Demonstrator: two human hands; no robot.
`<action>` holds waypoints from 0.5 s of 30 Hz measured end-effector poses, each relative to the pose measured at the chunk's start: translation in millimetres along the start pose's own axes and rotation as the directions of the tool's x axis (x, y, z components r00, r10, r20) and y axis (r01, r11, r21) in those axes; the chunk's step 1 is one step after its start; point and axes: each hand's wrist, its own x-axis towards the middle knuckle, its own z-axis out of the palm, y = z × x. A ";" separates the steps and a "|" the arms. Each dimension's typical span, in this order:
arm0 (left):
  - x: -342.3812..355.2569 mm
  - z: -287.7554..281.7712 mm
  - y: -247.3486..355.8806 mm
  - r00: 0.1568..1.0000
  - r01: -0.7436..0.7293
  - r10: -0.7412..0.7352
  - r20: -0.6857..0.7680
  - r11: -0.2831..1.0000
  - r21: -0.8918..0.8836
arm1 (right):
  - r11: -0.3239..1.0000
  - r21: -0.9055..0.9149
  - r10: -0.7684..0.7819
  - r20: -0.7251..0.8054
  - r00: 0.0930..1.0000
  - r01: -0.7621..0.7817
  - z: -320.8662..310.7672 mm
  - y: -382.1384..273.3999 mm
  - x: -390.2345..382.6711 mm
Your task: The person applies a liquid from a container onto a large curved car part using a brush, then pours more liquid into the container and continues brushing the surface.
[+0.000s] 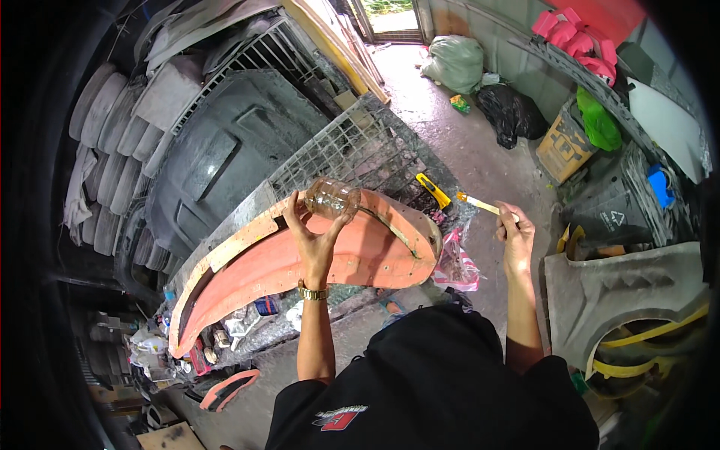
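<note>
My left hand (315, 240) grips a clear jar (331, 196), tilted on its side, over a long curved salmon-pink panel (360, 262) with a pale strip along its back edge. The panel lies on a dusty bench with a wire grid (337, 139). In my right hand (515, 232) is a thin brush (484, 204) with a pale handle and amber-coated bristles, held to the right of the panel. A yellow utility knife (433, 191) lies on the bench behind the panel, left of the brush.
Dark hood-like panel (217, 172) and stacked parts at left. Smaller pink piece (229, 390) on the floor. Plastic bags (510, 112), a cardboard box (566, 142) and a grey body panel (622, 285) at right. Pink-striped bag (457, 266) beside the bench. Doorway (390, 19) at the back.
</note>
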 end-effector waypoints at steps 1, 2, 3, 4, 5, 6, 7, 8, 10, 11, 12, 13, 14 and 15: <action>0.1 -0.7 0.3 1.000 0.010 -0.010 0.007 1.000 0.001 | 1.000 0.008 0.000 0.005 1.000 0.000 0.2 1.1 0.1; 0.6 -1.1 -0.8 1.000 0.008 -0.008 0.014 1.000 0.004 | 1.000 0.012 0.002 0.000 1.000 -0.002 0.8 1.9 0.2; 1.2 -1.5 -2.9 1.000 0.015 -0.015 0.015 1.000 -0.011 | 1.000 0.008 -0.003 0.000 1.000 0.003 1.5 2.3 0.3; 2.0 -1.3 -4.0 1.000 0.023 -0.023 0.016 0.999 -0.028 | 1.000 0.002 -0.010 0.000 1.000 0.010 1.7 2.5 0.6; 3.0 -1.6 -3.8 1.000 0.022 -0.021 0.022 0.999 -0.028 | 1.000 0.004 -0.009 -0.006 1.000 0.009 1.4 2.9 0.6; 4.1 -2.1 -3.0 0.999 0.020 -0.019 0.026 0.999 -0.033 | 1.000 0.001 -0.008 -0.005 1.000 0.008 0.9 3.5 0.5; 5.2 -3.0 -2.6 0.999 0.019 -0.018 0.027 0.999 -0.039 | 1.000 -0.002 -0.009 -0.003 1.000 0.009 0.9 3.7 0.4; 6.2 -4.1 -4.1 0.999 0.018 -0.017 0.031 0.999 -0.038 | 1.000 -0.001 -0.008 -0.006 1.000 0.008 1.0 3.7 0.5; 8.0 -5.2 -7.1 0.997 -0.052 0.050 0.053 0.998 0.027 | 1.000 -0.003 0.006 -0.003 1.000 -0.006 0.9 3.2 0.7; 8.9 -5.1 -6.8 0.997 -0.052 0.050 0.056 0.998 0.026 | 1.000 -0.003 0.007 -0.006 1.000 -0.007 1.1 3.2 1.0; 10.1 -5.3 -5.5 0.997 -0.045 0.043 0.057 0.998 0.034 | 1.000 0.000 0.005 -0.003 1.000 -0.005 1.6 3.4 1.4; 10.9 -4.6 -3.6 0.998 -0.037 0.034 0.059 0.999 0.040 | 1.000 0.000 0.004 -0.001 1.000 -0.004 1.2 3.1 1.6; 12.0 -4.4 -1.8 0.998 -0.034 0.032 0.061 0.999 0.039 | 1.000 -0.002 0.006 -0.003 1.000 -0.006 1.1 2.7 2.0; 13.4 -4.3 0.0 0.998 -0.037 0.035 0.061 0.999 0.031 | 1.000 0.008 0.006 0.000 1.000 -0.006 1.3 2.3 2.4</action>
